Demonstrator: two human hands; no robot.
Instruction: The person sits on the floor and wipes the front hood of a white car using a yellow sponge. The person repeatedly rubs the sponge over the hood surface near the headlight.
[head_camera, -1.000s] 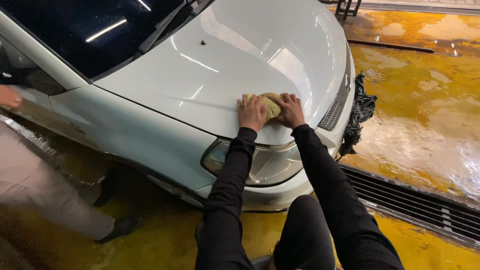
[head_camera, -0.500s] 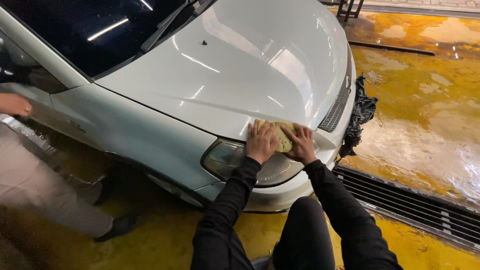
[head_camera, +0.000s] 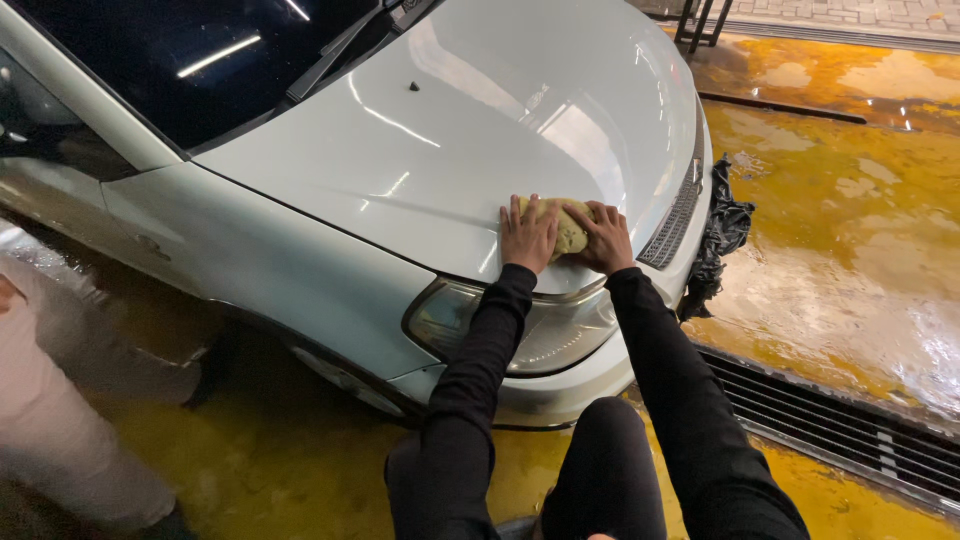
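Yellow sponge (head_camera: 568, 226) sits on the front edge of the pale silver-white car's hood (head_camera: 440, 150), right above the clear headlight (head_camera: 540, 325). Left hand (head_camera: 527, 236) lies flat on its left end, fingers spread and straight, so pressing, not clenching. Right hand (head_camera: 603, 238) curls loosely over the right end. Compared to half a second back, both hands and sponge have slid up the hood a bit. Black rag (head_camera: 718, 238) hangs off the grille, and the yellow floor (head_camera: 850, 230) looks wet
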